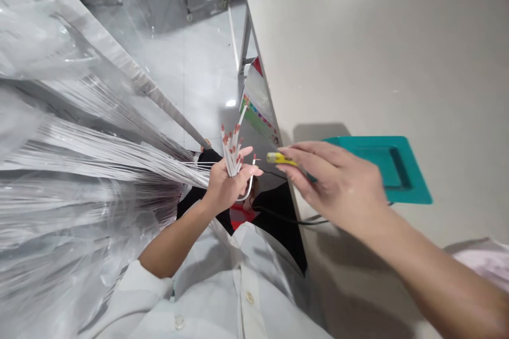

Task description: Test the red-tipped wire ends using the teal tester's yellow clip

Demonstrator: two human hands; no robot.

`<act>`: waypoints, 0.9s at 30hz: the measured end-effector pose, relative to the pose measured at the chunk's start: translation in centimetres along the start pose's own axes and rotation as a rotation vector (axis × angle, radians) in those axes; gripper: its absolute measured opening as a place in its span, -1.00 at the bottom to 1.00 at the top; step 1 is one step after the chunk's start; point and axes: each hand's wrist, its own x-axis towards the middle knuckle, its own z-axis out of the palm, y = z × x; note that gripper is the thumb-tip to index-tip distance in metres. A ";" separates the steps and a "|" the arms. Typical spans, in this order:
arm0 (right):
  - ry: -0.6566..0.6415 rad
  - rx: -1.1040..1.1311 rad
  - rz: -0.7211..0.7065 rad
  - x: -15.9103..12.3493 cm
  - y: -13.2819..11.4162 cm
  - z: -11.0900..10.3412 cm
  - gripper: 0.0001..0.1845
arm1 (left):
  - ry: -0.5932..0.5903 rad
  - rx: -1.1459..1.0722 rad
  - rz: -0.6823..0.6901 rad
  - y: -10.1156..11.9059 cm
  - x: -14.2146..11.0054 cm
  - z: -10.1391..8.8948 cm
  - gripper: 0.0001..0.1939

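– Between the two hands, what lies where?

– Narrow gap. Single bent wire [251, 184] on the left side, its red tip turned away from the wearer. Yellow piece [283, 159] on the right side, long axis running crosswise, pale end facing that tip. Apart, not touching.

– Which hand is nearer to which?

– Left hand [226, 185] nearer the wire, which passes at its thumb and forefinger. Right hand [342, 180] has the yellow piece, over the table [358, 63] edge.

– State of the fingers?

– Left: closed round a bundle of white wires [231, 156], red-tipped ends standing up out of the fist. Right: thumb and fingers pinched on the yellow piece.

– Counts?

– Hands, two. Yellow piece, one. Bent wire set apart from the bundle, one. Held bundle, one; its ends overlap too much for a sure number. Teal tray [415, 183], one, on the table beyond the right hand. Long white strands [99, 137] off to the left, under clear plastic [35, 26]: many, not countable.
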 end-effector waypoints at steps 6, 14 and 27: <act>-0.137 0.806 0.434 -0.6 -2.7 2.3 -0.83 | -0.189 -0.021 -0.009 0.7 -1.3 -0.8 -0.44; -0.081 1.313 0.822 -1.0 -3.7 4.2 -0.78 | -0.189 0.041 0.010 -0.3 -1.9 -0.9 -0.49; 0.171 0.529 0.277 -1.2 -4.9 4.1 -0.84 | 0.049 0.130 0.077 -1.4 -1.2 -0.7 -0.61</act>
